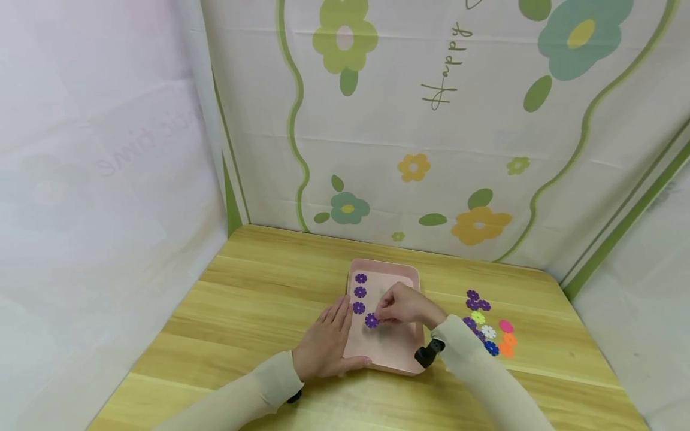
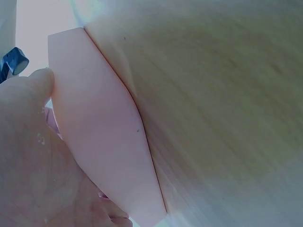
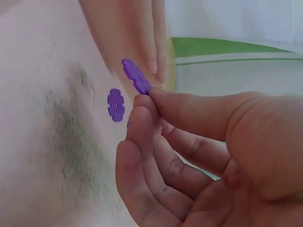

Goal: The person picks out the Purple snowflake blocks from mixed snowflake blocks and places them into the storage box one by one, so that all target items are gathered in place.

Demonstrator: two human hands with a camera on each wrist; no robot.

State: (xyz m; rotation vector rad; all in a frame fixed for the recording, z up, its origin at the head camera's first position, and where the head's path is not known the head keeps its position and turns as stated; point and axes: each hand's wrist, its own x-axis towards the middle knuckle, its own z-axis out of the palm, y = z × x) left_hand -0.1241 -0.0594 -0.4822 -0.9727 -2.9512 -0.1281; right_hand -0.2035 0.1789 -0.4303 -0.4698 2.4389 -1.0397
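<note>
A purple flower disc (image 1: 371, 321) tilts over the pink tray (image 1: 388, 354), between its middle and left edge. Being round, it has no long axis; its free side points toward that edge. The right hand (image 1: 403, 303) pinches its rim, probably to keep the face clear. Three purple discs (image 1: 360, 292) line the left edge, where the left hand (image 1: 325, 342) lies straight-fingered, seemingly steadying the tray.

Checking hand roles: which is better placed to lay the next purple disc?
Right hand, likely: it pinches a purple flower disc over the pink tray; the left hand rests against the tray.
</note>
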